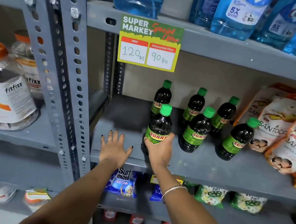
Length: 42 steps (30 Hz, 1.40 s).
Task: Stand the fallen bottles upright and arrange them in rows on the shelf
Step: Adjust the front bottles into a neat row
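Observation:
Several dark bottles with green caps and green "Sunny" labels stand upright on the grey middle shelf (pixel 202 167) in two rows. The back row holds three bottles (pixel 162 96), (pixel 194 104), (pixel 224 114). In the front row my right hand (pixel 158 150) grips the lower part of the leftmost bottle (pixel 160 123), which stands upright near the shelf's front edge. Two more front bottles (pixel 196 131), (pixel 235 140) stand to its right. My left hand (pixel 115 145) lies flat and open on the bare shelf to the left of the held bottle, fingers spread.
White and orange Santoor pouches (pixel 283 133) crowd the shelf's right side. A price tag (pixel 149 44) hangs from the shelf above, which carries blue liquid bottles (pixel 240 12). Fitfizz jars (pixel 1 88) sit on the left rack behind a grey upright post (pixel 60 71). Detergent packets (pixel 124 182) lie below.

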Tool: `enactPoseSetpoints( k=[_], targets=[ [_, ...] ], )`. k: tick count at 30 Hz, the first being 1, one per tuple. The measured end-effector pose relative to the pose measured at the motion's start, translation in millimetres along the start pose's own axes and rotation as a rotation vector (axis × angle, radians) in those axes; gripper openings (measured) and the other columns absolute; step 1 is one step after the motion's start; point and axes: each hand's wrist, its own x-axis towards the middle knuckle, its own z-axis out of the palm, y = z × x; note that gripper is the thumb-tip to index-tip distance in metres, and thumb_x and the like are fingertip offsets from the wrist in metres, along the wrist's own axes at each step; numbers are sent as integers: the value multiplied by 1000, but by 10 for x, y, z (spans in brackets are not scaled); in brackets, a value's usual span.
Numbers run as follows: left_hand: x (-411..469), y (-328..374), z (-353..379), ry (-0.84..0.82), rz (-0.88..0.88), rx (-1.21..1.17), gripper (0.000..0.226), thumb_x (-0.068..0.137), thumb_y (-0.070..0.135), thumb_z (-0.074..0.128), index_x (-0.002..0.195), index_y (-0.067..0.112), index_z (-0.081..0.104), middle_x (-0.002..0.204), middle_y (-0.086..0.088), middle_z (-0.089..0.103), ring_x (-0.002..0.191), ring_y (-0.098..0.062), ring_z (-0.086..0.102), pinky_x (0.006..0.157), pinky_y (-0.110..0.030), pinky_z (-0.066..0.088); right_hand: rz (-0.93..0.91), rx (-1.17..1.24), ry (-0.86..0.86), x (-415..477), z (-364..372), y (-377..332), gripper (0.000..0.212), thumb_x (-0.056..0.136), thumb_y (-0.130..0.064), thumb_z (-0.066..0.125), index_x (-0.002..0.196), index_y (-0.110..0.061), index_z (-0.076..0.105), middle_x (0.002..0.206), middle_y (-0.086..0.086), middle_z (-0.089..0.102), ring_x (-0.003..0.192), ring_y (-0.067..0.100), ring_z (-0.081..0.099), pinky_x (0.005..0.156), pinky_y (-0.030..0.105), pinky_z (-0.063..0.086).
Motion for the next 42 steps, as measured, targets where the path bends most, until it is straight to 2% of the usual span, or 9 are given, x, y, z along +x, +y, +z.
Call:
enactPoseSetpoints(
  k=[5, 9, 11, 13, 16, 20, 25, 29, 42],
  targets=[
    [-13, 12, -10, -15, -1, -2, 65, 93, 51, 23, 144, 14, 12, 157, -12, 6, 144, -29, 3, 117, -52, 6, -6, 18, -50, -31, -44, 14, 64, 67, -27, 80, 112, -11, 38, 115, 12, 59, 104, 30, 59, 79, 36, 50],
    [20, 52, -43, -12, -15, -46, 65, 92, 51, 30, 143, 13, 17, 156, -14, 10, 144, -31, 5, 117, -52, 8, -54, 99, -157, -64, -135, 151, 89, 67, -39, 78, 136, -13, 28, 137, 10, 46, 127, 25, 46, 104, 45, 43],
    [41, 86, -42, 0, -11, -54, 65, 91, 52, 31, 142, 14, 20, 156, -14, 13, 144, -31, 6, 117, -53, 8, -72, 56, -138, -80, -249, 278, 87, 79, -45, 67, 144, -11, 19, 147, 11, 36, 135, 25, 38, 110, 45, 37],
    [49, 109, -26, 11, -2, -58, 64, 92, 52, 31, 142, 14, 21, 156, -13, 14, 144, -31, 6, 116, -53, 8, -77, 2, -28, -46, -384, 426, 73, 87, -43, 57, 142, -7, 23, 142, 14, 39, 129, 27, 44, 105, 41, 41],
    [64, 101, 14, 35, 0, -57, 64, 92, 53, 28, 142, 15, 22, 156, -12, 16, 144, -30, 8, 117, -53, 9, -29, -10, 218, 97, -552, 537, 56, 88, -36, 58, 126, -2, 36, 123, 17, 48, 112, 32, 51, 85, 39, 47],
    [75, 87, 46, 53, 0, -64, 65, 91, 54, 27, 143, 16, 21, 156, -11, 16, 144, -30, 8, 117, -52, 9, 73, -68, 376, 404, -734, 519, 75, 77, -37, 71, 128, 4, 36, 128, 22, 42, 120, 36, 39, 96, 47, 39],
    [78, 89, 52, 55, -5, -59, 66, 91, 55, 27, 143, 16, 20, 156, -11, 15, 144, -29, 7, 118, -52, 9, 38, 24, 261, 771, -840, 385, 92, 68, -28, 82, 137, 2, 29, 137, 21, 39, 131, 36, 34, 106, 45, 32],
    [76, 96, 48, 60, -9, -65, 66, 90, 55, 28, 143, 16, 20, 156, -11, 15, 144, -29, 7, 118, -52, 9, 75, 89, 136, 936, -812, 307, 78, 67, -21, 83, 127, -4, 35, 130, 18, 53, 121, 36, 50, 101, 44, 41],
    [88, 85, 59, 73, -6, -94, 66, 89, 55, 32, 141, 15, 25, 154, -12, 20, 143, -30, 11, 117, -54, 9, 59, 54, 190, 594, -906, 334, 61, 68, -23, 78, 115, -12, 41, 118, 12, 61, 108, 34, 59, 89, 42, 47]
  ],
)
